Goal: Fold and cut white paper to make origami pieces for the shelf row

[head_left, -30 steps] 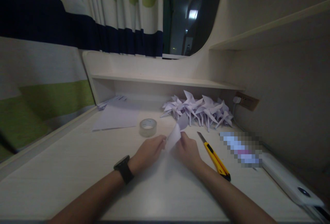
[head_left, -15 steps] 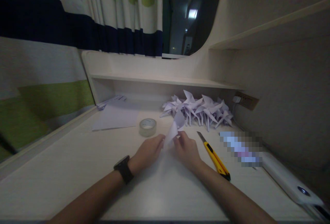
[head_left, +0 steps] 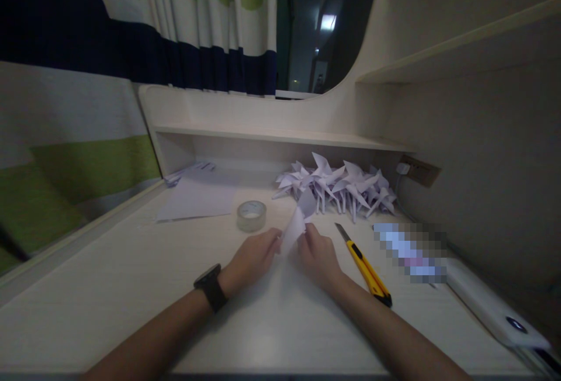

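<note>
Between my hands a white paper pinwheel (head_left: 294,230) is held above the desk, its curled blades pointing up and away. My left hand (head_left: 255,257), below a dark wristwatch, pinches its left edge with thumb and fingers. On the other side my right hand (head_left: 319,254) has its fingers closed at the paper's right edge; the fingertips are partly hidden behind it. A roll of clear tape (head_left: 251,216) lies just beyond my left hand. To the right of my right hand lies a yellow utility knife (head_left: 366,270) with its blade out.
Several finished paper pinwheels (head_left: 337,185) are heaped at the back under the shelf (head_left: 280,138). White paper sheets (head_left: 197,197) lie at the back left. A blurred-out phone-like object (head_left: 407,252) and a long white device (head_left: 491,302) sit along the right wall, near a plugged socket (head_left: 418,170).
The paper between my hands has turned slightly, showing more of its broad white face. My right fingers have shifted a little along its edge. Everything else stays in place.
</note>
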Motion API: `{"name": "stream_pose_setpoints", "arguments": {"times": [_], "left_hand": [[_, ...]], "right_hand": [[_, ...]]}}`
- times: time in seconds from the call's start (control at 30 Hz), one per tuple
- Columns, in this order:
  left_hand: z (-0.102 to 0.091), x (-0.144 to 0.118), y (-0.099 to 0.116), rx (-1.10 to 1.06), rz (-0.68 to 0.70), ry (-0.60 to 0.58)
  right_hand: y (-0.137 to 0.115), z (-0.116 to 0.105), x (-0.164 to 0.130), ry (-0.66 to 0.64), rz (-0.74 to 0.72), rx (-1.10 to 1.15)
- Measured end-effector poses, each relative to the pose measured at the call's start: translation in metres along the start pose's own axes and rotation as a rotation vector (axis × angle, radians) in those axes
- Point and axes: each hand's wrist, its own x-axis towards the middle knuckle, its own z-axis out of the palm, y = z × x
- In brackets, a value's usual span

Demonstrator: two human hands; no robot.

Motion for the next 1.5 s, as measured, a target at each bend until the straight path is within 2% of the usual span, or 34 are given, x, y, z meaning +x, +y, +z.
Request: {"name": "stream_pose_setpoints", "arguments": {"times": [0.67, 1.5], "left_hand": [[-0.0025, -0.0013, 0.005, -0.002, -0.032, -0.026], [0.001, -0.0001, 0.0015, 0.044, -0.022, -0.057]], "right_hand": [[0.0017, 0.0037, -0.0008, -0.013, -0.027, -0.002], [0.0041, 0.0083, -0.0021, -0.031, -0.066, -0.009]]}}
